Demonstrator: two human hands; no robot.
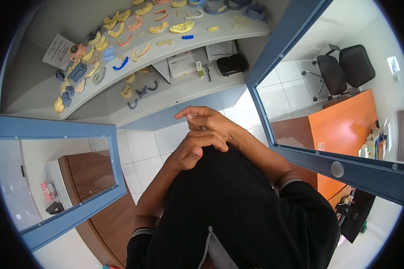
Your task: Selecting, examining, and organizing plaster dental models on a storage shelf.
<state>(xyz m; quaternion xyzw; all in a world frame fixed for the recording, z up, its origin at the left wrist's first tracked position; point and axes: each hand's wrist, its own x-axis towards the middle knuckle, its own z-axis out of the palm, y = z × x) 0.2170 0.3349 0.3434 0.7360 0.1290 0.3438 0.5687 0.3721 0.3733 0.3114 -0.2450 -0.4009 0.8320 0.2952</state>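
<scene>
In front of my chest, above the white tiled floor, my two hands are close together, one overlapping the other in the picture. My left hand (197, 149) is nearer my body, its fingers loosely bent and pointing right, with nothing seen in them. Just beyond it, my right hand (211, 120) has its index finger stretched out to the left and its other fingers partly bent. No object shows in it. Whether the hands touch, I cannot tell. Ahead stands a cabinet whose upper shelf (211, 41) carries many dental models, among them a yellow dental cast (182, 28) and a blue arch-shaped piece (120, 63).
Blue-framed glass doors stand open, the left door (58, 123) and the right door (296, 157). The lower shelf holds a white box (182, 64) and a black case (232, 65). An orange desk (339, 130) and a black chair (345, 69) stand to the right.
</scene>
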